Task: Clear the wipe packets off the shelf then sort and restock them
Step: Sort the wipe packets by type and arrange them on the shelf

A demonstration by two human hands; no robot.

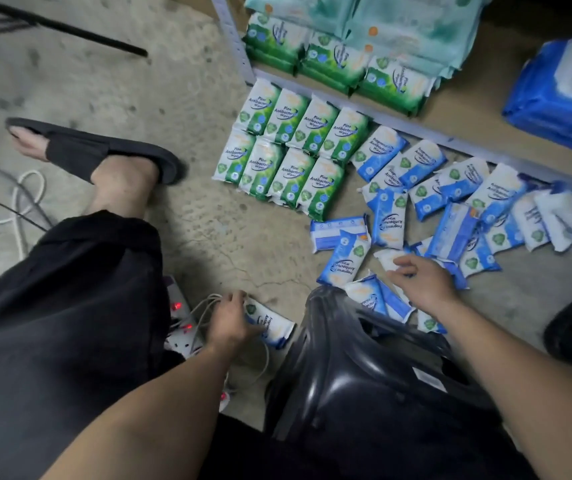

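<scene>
As our left hand (231, 320) grips a blue wipe packet (276, 325), our right hand (419, 280) in unclear hold, we should align blues right of green packets (284, 157).

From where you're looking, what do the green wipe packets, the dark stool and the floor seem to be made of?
Green wipe packets: thin plastic film, semi-glossy. They catch highlights and show crimped end seams.
Stool: looks like moulded hard plastic, black and glossy, with smooth curved reflections.
Floor: probably bare concrete, matte and rough, mottled grey with a hairline crack.
</scene>
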